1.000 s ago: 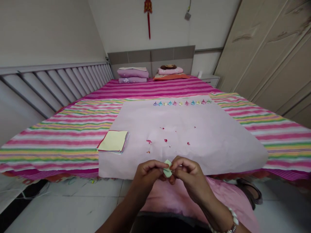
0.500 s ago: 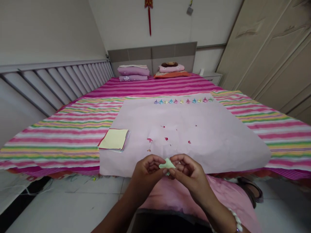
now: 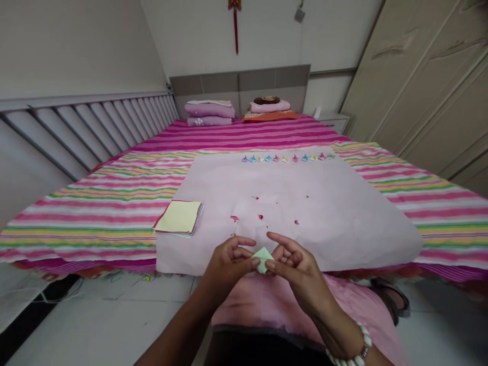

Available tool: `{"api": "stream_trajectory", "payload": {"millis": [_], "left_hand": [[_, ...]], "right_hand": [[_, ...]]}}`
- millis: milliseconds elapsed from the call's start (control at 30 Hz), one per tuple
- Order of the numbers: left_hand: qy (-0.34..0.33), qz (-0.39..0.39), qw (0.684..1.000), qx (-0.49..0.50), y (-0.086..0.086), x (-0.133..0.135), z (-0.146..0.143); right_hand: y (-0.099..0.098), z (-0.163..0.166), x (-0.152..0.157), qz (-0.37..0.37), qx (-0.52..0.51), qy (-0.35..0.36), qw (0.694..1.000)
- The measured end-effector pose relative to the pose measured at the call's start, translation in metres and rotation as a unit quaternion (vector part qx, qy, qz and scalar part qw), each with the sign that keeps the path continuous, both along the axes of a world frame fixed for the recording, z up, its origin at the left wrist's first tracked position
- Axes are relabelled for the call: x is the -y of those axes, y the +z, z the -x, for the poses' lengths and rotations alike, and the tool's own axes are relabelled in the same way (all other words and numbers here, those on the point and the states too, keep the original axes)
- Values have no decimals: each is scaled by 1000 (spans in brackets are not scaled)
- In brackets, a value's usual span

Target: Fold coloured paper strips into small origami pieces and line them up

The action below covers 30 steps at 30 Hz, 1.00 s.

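Note:
Between my hands is a small, pale green piece of folded origami paper (image 3: 263, 258), now diamond-shaped with creases across its face. My left hand (image 3: 232, 262) pinches its left corner, thumb in front and index finger raised off the edge. On the opposite corner, my right hand (image 3: 293, 262) grips with the thumb, its index finger lifted and pointing left. The undersides of the paper and the fingers behind it are hidden. Left of my hands lies a stack of square paper (image 3: 179, 216), pale yellow on top. A row of small folded paper pieces (image 3: 285, 159) in several colours lines the far edge.
A large pale sheet (image 3: 343, 213) with several torn holes covers the near part of the striped bed (image 3: 114, 203). Folded bedding (image 3: 210, 109) sits by the headboard. A white railing (image 3: 125, 127) runs along the left, and a pink cushion or cloth (image 3: 244, 310) is below my hands.
The green paper has turned from a winged, triangular look to a flatter diamond. Both index fingers have lifted away from its upper edges, while the thumbs stay on it.

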<state>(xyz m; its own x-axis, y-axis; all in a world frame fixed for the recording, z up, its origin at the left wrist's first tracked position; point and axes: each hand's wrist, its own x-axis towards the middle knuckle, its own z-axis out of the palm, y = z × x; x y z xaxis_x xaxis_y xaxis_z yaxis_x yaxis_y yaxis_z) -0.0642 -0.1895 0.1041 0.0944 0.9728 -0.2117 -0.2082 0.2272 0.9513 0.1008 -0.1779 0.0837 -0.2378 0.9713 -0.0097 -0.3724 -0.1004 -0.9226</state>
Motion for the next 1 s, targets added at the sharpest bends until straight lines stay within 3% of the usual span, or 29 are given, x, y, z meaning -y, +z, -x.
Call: {"api": "stream_trajectory", "payload": {"millis": [100, 200, 300, 500, 633, 733, 867, 1000], "left_hand": [[58, 7, 998, 26, -6, 2, -11], [63, 13, 995, 73, -10, 4, -20], [41, 34, 989, 139, -9, 4, -18], [-91, 111, 955, 260, -9, 5, -4], [-117, 159, 931, 308, -14, 7, -8], [-116, 168, 931, 301, -12, 7, -12], [-136, 135, 957, 219, -9, 7, -11], [-50, 14, 995, 81, -8, 6, -5]], "right_hand": [[1, 5, -1, 6, -9, -47, 999], [2, 9, -1, -2, -15, -76, 997], [2, 6, -1, -18, -22, -35, 999], [1, -5, -4, 0, -40, 85, 996], [2, -2, -6, -3, -54, 120, 991], [5, -1, -6, 0, -70, 119, 990], [10, -2, -6, 25, -87, 120, 989], [12, -2, -9, 48, -59, 58, 995]]}}
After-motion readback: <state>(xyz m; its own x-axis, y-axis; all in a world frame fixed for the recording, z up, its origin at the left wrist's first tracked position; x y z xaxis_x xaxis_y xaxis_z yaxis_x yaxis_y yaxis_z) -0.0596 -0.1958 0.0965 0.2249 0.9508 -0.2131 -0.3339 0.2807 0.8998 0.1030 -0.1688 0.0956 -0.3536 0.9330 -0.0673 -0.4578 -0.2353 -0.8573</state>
